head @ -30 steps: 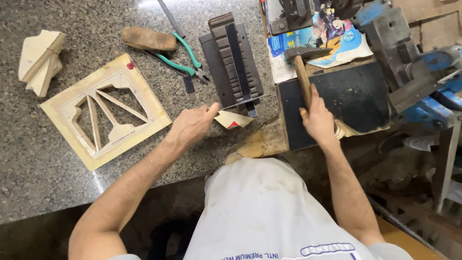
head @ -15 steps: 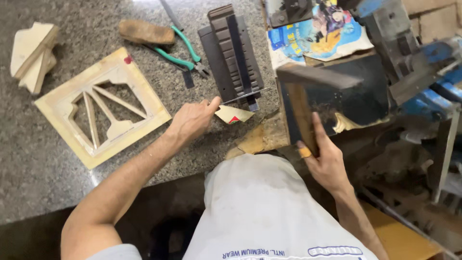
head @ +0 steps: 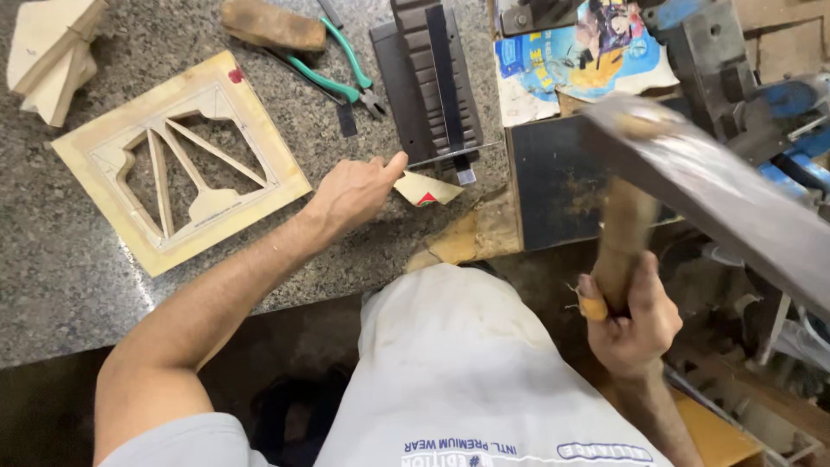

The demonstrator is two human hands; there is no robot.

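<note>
My right hand (head: pixel 629 316) grips the wooden handle of a large flat dark metal blade (head: pixel 718 186), raised and blurred above a dark metal plate (head: pixel 553 186) at the bench's right end. My left hand (head: pixel 354 190) rests on the granite counter (head: pixel 78 268), fingertips touching a small tan cardboard piece with a red mark (head: pixel 425 188). Just beyond that piece lies a ridged dark metal block (head: pixel 432 82).
A pale wooden panel with triangular cut-outs (head: pixel 177 160) lies left of my left arm. Wood offcuts (head: pixel 52 52) sit at the far left, a wooden block (head: pixel 272 24) and green-handled pliers (head: pixel 341 73) at the back. A colourful printed sheet (head: pixel 575 56) and blue machinery (head: pixel 778 95) are on the right.
My right hand has pulled back toward my body and lifted the blade up off the dark plate. My left hand stays at the cardboard piece.
</note>
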